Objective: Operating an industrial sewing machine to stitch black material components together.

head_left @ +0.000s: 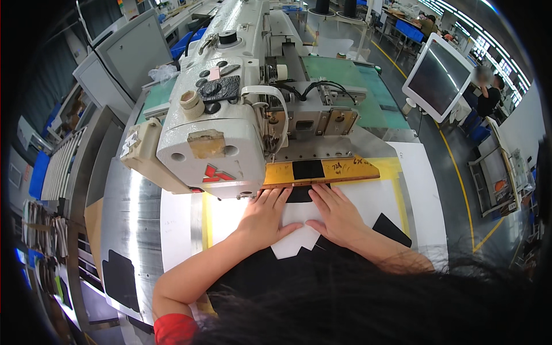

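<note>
Both of my hands lie flat with fingers stretched forward at the front of a large white industrial sewing machine (pixel 190 149). My left hand (pixel 261 219) has its fingertips by a yellow-orange clamp bar (pixel 345 168). My right hand (pixel 340 219) mirrors it, fingertips at the same bar. Between them, a black fabric piece (pixel 299 195) reaches up to the bar; its far end is hidden. A white piece with a notched lower edge (pixel 287 246) lies between my thumbs, over dark material. Beneath is a white sheet (pixel 425 195) bordered with yellow tape.
A black piece (pixel 393 230) lies beside my right forearm, another (pixel 119 280) on the metal table at left. A monitor (pixel 440 76) stands at the back right. Grey cabinets (pixel 135 52) stand at the left. People sit at far benches.
</note>
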Demonstrator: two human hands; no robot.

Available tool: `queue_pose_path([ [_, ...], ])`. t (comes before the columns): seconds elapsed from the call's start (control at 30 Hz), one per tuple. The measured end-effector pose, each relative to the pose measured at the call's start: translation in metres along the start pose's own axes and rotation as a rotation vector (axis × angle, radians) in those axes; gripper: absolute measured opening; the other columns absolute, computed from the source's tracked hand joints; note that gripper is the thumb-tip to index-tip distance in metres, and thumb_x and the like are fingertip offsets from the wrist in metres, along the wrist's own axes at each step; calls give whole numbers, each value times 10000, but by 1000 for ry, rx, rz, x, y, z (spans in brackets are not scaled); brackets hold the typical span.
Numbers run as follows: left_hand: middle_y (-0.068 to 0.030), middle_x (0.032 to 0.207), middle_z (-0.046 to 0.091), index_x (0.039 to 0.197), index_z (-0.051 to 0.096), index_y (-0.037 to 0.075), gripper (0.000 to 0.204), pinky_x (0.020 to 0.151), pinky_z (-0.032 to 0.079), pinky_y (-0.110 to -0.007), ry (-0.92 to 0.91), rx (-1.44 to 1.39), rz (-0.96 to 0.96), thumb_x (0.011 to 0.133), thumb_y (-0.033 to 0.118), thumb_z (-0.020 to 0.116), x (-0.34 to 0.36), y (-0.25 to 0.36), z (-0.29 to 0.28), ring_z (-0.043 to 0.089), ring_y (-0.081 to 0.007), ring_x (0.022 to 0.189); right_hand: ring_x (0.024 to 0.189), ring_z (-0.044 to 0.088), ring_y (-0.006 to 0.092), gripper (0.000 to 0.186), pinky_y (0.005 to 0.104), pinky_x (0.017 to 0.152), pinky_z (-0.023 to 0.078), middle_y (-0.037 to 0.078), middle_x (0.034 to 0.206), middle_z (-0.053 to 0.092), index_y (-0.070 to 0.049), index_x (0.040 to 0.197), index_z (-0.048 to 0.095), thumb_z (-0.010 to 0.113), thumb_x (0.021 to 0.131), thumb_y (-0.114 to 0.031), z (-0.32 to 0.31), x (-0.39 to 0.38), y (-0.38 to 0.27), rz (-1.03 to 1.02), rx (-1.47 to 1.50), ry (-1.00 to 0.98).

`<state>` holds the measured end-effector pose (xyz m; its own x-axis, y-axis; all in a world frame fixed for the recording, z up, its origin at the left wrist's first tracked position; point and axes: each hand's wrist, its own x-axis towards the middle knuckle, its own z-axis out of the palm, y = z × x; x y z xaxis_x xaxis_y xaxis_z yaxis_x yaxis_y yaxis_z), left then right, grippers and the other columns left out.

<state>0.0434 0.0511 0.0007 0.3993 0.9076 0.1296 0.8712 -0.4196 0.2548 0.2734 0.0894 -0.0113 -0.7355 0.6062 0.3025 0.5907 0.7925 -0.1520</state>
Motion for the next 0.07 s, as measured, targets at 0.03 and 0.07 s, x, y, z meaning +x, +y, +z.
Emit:
queue_pose_path([
  [0.03,-179,1382,475,1421,416,-21,833,1125,318,-470,26,-16,8,866,569,609,-2,-1,1,459,-327,1291,1332,432,367,681,478,1127,299,249,1389,482,84,1328,474,638,885,-407,-1,1,0,12,21,3],
  [0.07,-174,1390,470,1427,413,-13,829,1128,313,-467,56,-32,17,867,564,614,-3,-2,2,456,-329,1296,1354,409,376,690,482,1133,291,244,1433,448,67,1354,466,634,888,-414,-2,2,1,35,56,-30],
])
